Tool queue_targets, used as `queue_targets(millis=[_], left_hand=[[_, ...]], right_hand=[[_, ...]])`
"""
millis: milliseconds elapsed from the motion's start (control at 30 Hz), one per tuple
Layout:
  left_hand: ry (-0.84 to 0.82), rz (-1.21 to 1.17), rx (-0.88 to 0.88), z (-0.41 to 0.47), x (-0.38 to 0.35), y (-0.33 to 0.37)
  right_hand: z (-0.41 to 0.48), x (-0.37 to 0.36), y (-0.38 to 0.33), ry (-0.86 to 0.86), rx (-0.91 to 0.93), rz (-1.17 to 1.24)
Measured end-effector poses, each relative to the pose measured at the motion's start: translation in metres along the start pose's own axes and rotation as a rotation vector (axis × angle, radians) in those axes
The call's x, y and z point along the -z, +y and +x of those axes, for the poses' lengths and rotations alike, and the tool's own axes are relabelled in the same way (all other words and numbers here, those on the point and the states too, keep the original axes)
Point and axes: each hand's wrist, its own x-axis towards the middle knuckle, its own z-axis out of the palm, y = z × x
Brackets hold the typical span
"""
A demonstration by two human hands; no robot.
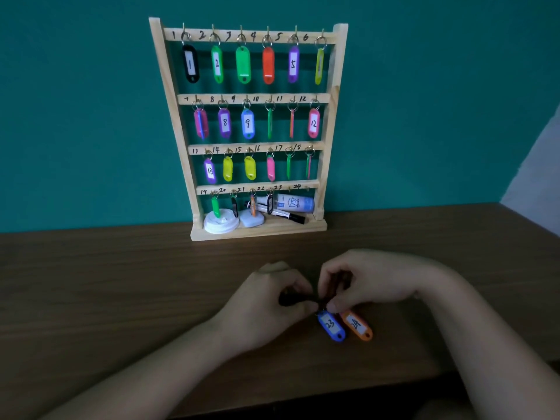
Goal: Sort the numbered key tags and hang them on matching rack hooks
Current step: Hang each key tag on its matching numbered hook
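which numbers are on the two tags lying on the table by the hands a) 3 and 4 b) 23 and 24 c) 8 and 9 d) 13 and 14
b: the blue tag reads 23 and the orange tag beside it reads 24.

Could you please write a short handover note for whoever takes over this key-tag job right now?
Left hand: fingers curled on a dark thing I cannot identify.
Right hand: pinches at the ring end of blue tag 23.
Orange tag 24 lies on the table right beside the blue one.
Done: the rack carries tags on hooks 1 to 22.
Left: hook 23 and hook 24 are bare; hang the two tags there.
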Motion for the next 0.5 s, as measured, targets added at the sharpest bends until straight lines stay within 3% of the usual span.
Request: queue_targets(millis=[500], left_hand=[[-0.021, 0.010, 0.013, -0.0047, -0.0047, 0.0057]], right_hand=[[0.0026, -0.0019, -0.0010, -0.046, -0.012, -0.006]])
